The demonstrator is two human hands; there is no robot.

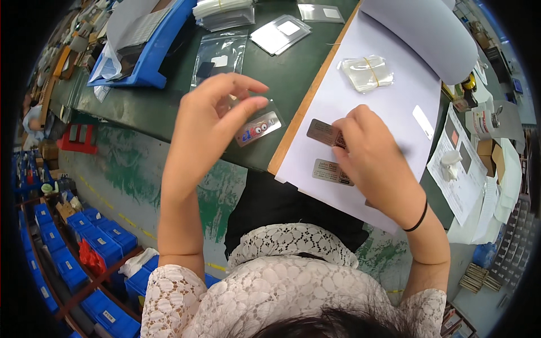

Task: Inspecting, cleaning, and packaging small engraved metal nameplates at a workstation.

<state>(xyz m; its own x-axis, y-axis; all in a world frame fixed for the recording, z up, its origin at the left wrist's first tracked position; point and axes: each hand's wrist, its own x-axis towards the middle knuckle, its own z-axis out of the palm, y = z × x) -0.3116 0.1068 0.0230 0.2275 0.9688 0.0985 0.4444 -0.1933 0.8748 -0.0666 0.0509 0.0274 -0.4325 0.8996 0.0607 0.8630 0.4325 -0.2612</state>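
Note:
My left hand (211,110) is raised over the green table's near edge, thumb and forefinger apart, holding nothing. Just beyond its fingertips lies a shiny card with a cartoon picture (259,129), in or on a clear sleeve. My right hand (372,155) pinches the right end of a grey metal card (322,132) over white paper. Below that, a second grey metal card (331,172) rests flat on the paper, left of my wrist. A small dark edge shows under the right hand's heel; what it belongs to is hidden.
Banded clear sleeves (367,73) lie on the white paper (389,107), which covers a wood-edged board. Farther back are a stack of cards (280,34), a clear zip bag (222,50) and a blue bin (149,50). Printed sheets (459,169) sit at the right.

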